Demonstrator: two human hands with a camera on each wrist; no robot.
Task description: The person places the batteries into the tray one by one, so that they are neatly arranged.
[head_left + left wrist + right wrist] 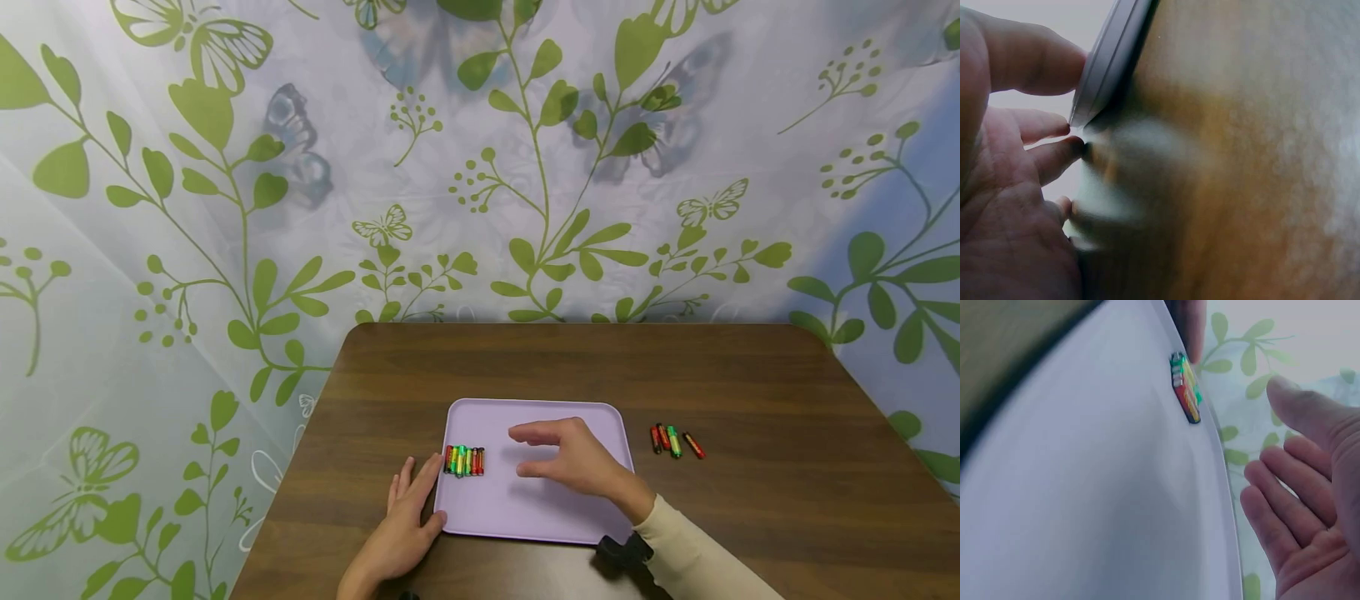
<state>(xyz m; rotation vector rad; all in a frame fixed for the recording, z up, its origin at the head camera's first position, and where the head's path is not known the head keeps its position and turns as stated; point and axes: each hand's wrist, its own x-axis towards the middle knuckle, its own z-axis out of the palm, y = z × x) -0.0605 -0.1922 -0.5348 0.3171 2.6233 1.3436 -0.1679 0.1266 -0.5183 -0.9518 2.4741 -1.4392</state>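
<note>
A lilac tray (525, 521) lies on the table, with a row of several red, green and yellow batteries (464, 461) near its left side; the row (1185, 389) also shows in the right wrist view. My left hand (401, 529) rests at the tray's left edge, thumb and fingers extended and touching the rim (1099, 69). Over the right half of the tray is my right hand (581, 460), thumb and fingers apart, holding nothing. Its palm (1313, 562) appears in the right wrist view with fingers loosely extended.
Right of the tray, several loose red and green batteries (674, 442) lie on the brown wooden table (787, 500). A black object (624, 552) is at the right wrist, by the tray's lower right corner. Behind the table hangs a leaf-patterned cloth (450, 167).
</note>
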